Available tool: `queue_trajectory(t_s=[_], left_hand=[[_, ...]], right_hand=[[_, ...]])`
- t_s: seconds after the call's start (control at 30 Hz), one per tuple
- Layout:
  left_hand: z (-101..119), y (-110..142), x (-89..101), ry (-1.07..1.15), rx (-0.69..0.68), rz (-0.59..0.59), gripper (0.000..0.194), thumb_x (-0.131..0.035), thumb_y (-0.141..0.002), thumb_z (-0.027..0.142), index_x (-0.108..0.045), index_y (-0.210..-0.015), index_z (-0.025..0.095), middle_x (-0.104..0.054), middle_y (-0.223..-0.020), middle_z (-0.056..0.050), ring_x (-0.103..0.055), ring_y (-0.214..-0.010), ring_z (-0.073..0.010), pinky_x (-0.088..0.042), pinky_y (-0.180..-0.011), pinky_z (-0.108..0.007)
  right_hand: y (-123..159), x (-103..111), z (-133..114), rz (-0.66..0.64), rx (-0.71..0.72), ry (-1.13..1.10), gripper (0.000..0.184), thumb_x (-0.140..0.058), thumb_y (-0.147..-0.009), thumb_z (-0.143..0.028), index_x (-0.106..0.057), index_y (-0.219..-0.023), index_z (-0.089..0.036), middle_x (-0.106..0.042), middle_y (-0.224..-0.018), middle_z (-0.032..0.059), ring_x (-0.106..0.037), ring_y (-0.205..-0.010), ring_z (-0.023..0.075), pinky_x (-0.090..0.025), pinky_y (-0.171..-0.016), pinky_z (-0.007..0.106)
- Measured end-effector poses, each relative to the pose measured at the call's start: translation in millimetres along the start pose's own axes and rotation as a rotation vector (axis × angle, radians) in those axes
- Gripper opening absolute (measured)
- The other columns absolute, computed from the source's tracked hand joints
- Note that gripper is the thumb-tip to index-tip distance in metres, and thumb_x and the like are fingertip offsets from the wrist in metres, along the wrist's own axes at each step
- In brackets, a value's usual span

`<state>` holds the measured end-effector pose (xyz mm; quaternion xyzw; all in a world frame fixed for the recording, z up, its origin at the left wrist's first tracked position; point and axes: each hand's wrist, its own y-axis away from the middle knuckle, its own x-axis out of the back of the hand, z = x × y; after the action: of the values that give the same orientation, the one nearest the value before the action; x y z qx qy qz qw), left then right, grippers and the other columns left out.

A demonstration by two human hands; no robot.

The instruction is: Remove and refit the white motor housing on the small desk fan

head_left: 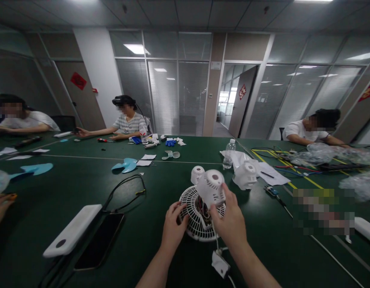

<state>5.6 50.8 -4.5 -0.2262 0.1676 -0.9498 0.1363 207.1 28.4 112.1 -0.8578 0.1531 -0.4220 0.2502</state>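
A white plastic fan motor cover (211, 185) with vent slots is in my right hand (231, 218), fingers and thumb closed on its side. The cover is tilted above a white round fan grille (192, 224), which lies on the table. Between them, wiring and motor parts (204, 212) show partly. My left hand (174, 224) grips the left rim of the grille with curled fingers. A white cable runs from the grille to a small white box (220, 264). Behind the cover stands a smaller white vented cap (197, 175).
Another white housing (245, 176) and a plastic bottle (229, 154) stand at the back right. A white power bank (72, 230) and a phone (99, 242) lie left, near blue fan blades (125, 165). Other people sit around the green table (161, 188); a screwdriver (104, 140) lies farther back.
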Motion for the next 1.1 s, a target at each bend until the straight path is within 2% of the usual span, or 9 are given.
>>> queue_trajectory(t_s=[0.07, 0.13, 0.27, 0.43, 0.6, 0.93, 1.1], left_hand=[[-1, 1, 0.1, 0.017, -0.018, -0.011, 0.035, -0.061, -0.077, 0.021, -0.068, -0.11, 0.028, -0.057, -0.125, -0.005, -0.052, -0.12, -0.0231, -0.039, -0.106, -0.043], [-2, 3, 0.1, 0.028, -0.033, -0.014, 0.035, -0.06, -0.078, 0.02, -0.068, -0.111, 0.027, -0.057, -0.123, -0.005, -0.052, -0.118, -0.0226, -0.039, -0.106, -0.043], [-3, 4, -0.4, 0.03, -0.052, -0.014, 0.035, -0.058, -0.078, 0.02, -0.068, -0.11, 0.027, -0.057, -0.122, -0.005, -0.054, -0.116, -0.0221, -0.04, -0.105, -0.042], [-3, 3, -0.7, 0.038, -0.04, -0.008, 0.034, -0.057, -0.079, 0.02, -0.068, -0.11, 0.026, -0.058, -0.122, -0.005, -0.055, -0.115, -0.0218, -0.041, -0.104, -0.041], [-2, 3, -0.3, 0.034, -0.03, -0.016, 0.033, -0.056, -0.08, 0.021, -0.067, -0.11, 0.026, -0.058, -0.122, -0.005, -0.056, -0.114, -0.0213, -0.042, -0.103, -0.04], [1, 1, 0.1, 0.016, -0.021, -0.046, 0.033, -0.054, -0.08, 0.021, -0.067, -0.111, 0.024, -0.06, -0.12, -0.006, -0.058, -0.112, -0.0219, -0.043, -0.102, -0.041], [1, 2, -0.2, 0.013, -0.04, -0.05, 0.035, -0.054, -0.081, 0.021, -0.066, -0.113, 0.025, -0.059, -0.121, -0.006, -0.056, -0.114, -0.0219, -0.042, -0.102, -0.041]], right_hand=[[16, -5, 1, -0.116, 0.012, 0.13, 0.065, -0.047, -0.088, -0.04, -0.023, -0.148, -0.033, -0.051, -0.13, 0.0083, -0.062, -0.094, 0.024, -0.051, -0.08, 0.039], [25, -12, 4, -0.163, 0.01, 0.198, 0.062, -0.045, -0.09, -0.041, -0.024, -0.148, -0.034, -0.052, -0.127, 0.0077, -0.063, -0.089, 0.0225, -0.051, -0.076, 0.037], [32, -19, 9, -0.132, 0.033, 0.239, 0.065, -0.047, -0.089, -0.041, -0.023, -0.149, -0.032, -0.051, -0.127, 0.0086, -0.062, -0.095, 0.0231, -0.051, -0.077, 0.036], [31, -14, 10, -0.062, 0.054, 0.231, 0.065, -0.052, -0.087, -0.04, -0.028, -0.147, -0.031, -0.052, -0.123, 0.008, -0.057, -0.102, 0.0242, -0.048, -0.084, 0.038], [32, -10, 9, -0.057, 0.036, 0.233, 0.063, -0.052, -0.086, -0.038, -0.032, -0.145, -0.026, -0.055, -0.112, 0.0084, -0.056, -0.099, 0.0244, -0.048, -0.083, 0.038], [46, -19, 18, 0.024, 0.09, 0.247, 0.071, -0.058, -0.081, -0.037, -0.03, -0.146, -0.028, -0.05, -0.119, 0.0121, -0.052, -0.107, 0.0293, -0.048, -0.085, 0.044], [42, -16, 19, -0.028, 0.023, 0.15, 0.071, -0.054, -0.084, -0.034, -0.024, -0.148, -0.029, -0.053, -0.114, 0.009, -0.057, -0.097, 0.0256, -0.051, -0.081, 0.042]])
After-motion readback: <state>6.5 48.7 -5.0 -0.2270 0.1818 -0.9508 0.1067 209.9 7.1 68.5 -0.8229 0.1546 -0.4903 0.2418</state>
